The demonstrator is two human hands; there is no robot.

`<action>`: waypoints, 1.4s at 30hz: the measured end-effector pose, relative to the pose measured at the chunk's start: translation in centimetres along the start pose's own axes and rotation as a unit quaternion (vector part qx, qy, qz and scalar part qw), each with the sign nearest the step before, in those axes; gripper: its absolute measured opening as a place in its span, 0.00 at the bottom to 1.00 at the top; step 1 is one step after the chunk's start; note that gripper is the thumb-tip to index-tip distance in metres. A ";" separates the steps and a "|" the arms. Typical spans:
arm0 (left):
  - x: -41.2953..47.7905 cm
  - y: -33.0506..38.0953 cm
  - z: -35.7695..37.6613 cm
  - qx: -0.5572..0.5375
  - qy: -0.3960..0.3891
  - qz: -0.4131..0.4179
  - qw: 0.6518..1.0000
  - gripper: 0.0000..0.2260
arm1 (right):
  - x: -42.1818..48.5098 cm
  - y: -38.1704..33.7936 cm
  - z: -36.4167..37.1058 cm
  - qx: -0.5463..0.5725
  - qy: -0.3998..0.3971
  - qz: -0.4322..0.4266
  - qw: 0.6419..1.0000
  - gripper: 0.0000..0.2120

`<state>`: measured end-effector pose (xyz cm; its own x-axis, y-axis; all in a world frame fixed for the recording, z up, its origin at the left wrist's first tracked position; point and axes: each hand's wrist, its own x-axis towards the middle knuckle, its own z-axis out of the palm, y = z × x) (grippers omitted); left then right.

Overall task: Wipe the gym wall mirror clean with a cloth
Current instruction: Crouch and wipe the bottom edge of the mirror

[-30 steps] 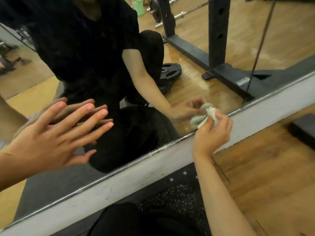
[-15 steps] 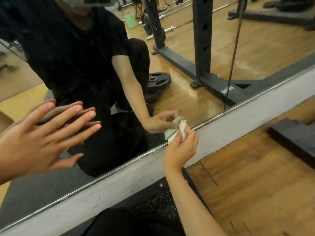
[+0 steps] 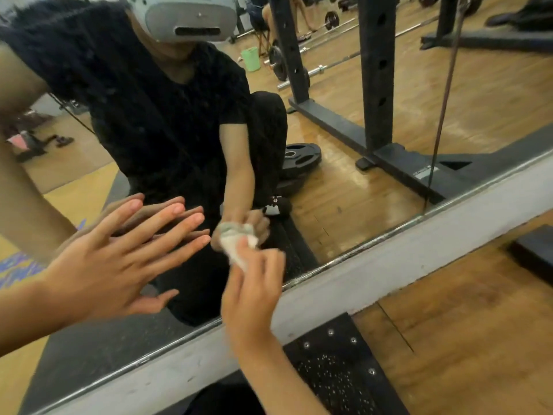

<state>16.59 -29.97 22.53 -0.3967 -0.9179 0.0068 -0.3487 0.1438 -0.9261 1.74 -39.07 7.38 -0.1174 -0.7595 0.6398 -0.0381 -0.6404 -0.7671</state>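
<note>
The right hand pinches a bunched cloth and presses it to the mirror, low down, just above the bottom edge. The left hand is beside it, fingers straight and spread, tips at the glass. Judging by the hazy patches higher up, the wiping is mid-course, with much glass left.

I press a bunched cloth to the mirror with my right hand, left hand splayed flat on the glass.
</note>
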 end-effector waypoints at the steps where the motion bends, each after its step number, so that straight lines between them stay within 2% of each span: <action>1: 0.0 -0.1 -0.2 -0.001 -0.002 0.003 1.000 0.37 | -1.1 0.1 0.3 -0.007 -0.031 -0.046 0.998 0.10; 2: 0.0 -0.1 -0.3 -0.001 -0.007 0.005 1.000 0.37 | -1.0 0.9 0.1 -0.021 -0.050 -0.089 0.995 0.10; 4: 0.0 -0.1 -0.3 0.013 -0.023 0.008 1.000 0.38 | 1.9 2.9 -0.8 -0.041 -0.005 -0.121 0.992 0.06; 7: 0.2 -0.2 -0.3 0.036 -0.028 0.013 0.999 0.38 | 10.2 6.5 -3.6 -0.060 0.119 -0.018 0.991 0.07; 10: 0.2 0.0 -0.6 0.041 -0.024 0.007 0.999 0.37 | 19.1 9.9 -7.5 -0.095 0.206 0.117 0.967 0.12; 13: 0.4 -0.1 -0.6 0.054 -0.028 0.010 0.998 0.37 | 22.3 10.7 -9.0 -0.066 0.250 0.178 0.949 0.13; 15: 0.4 -0.1 -0.7 0.054 -0.026 0.009 0.998 0.38 | 19.8 9.7 -7.5 -0.058 0.243 0.186 0.950 0.14; 20: 0.4 -0.1 -1.0 0.027 -0.021 0.007 0.999 0.39 | 6.6 5.0 -2.4 -0.018 0.140 0.104 0.984 0.13; 24: 0.4 -0.2 -0.9 0.025 -0.022 0.008 0.999 0.38 | 8.4 7.7 -4.0 -0.074 0.083 -0.073 0.991 0.10; 25: 0.4 -0.2 -0.8 0.022 -0.023 0.009 0.999 0.38 | 10.2 8.9 -4.9 -0.094 0.095 -0.074 0.988 0.09; 27: 0.4 -0.1 -0.6 0.020 -0.020 0.007 1.000 0.38 | 14.9 10.6 -6.5 -0.109 0.156 0.001 0.982 0.10; 30: 0.5 -0.1 -0.6 0.028 -0.014 0.006 0.999 0.37 | 21.3 11.3 -8.4 -0.070 0.238 0.140 0.959 0.13; 33: 0.4 0.0 -0.4 0.044 -0.006 0.005 0.999 0.35 | 21.6 9.7 -7.5 -0.049 0.268 0.190 0.943 0.13; 35: 0.4 -0.1 -0.2 0.050 -0.001 0.005 0.999 0.34 | 17.3 7.6 -5.3 -0.055 0.252 0.165 0.952 0.13; 38: 0.2 0.0 0.6 0.037 0.002 -0.001 0.999 0.33 | 8.0 3.7 -1.8 -0.022 0.146 0.067 0.987 0.11; 40: -0.1 0.1 1.4 0.033 0.001 0.000 0.999 0.34 | 3.6 2.7 -1.3 -0.023 0.043 -0.042 0.998 0.10; 42: -0.2 0.1 2.4 0.035 -0.007 0.005 0.999 0.36 | 3.3 4.4 -2.2 -0.058 -0.039 -0.195 0.978 0.09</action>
<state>18.66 -30.69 21.57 -0.3869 -0.9221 -0.0071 -0.2854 0.1270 -0.9499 -1.03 -44.14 6.02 0.0041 -0.4685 0.8834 -0.1788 -0.8696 -0.4603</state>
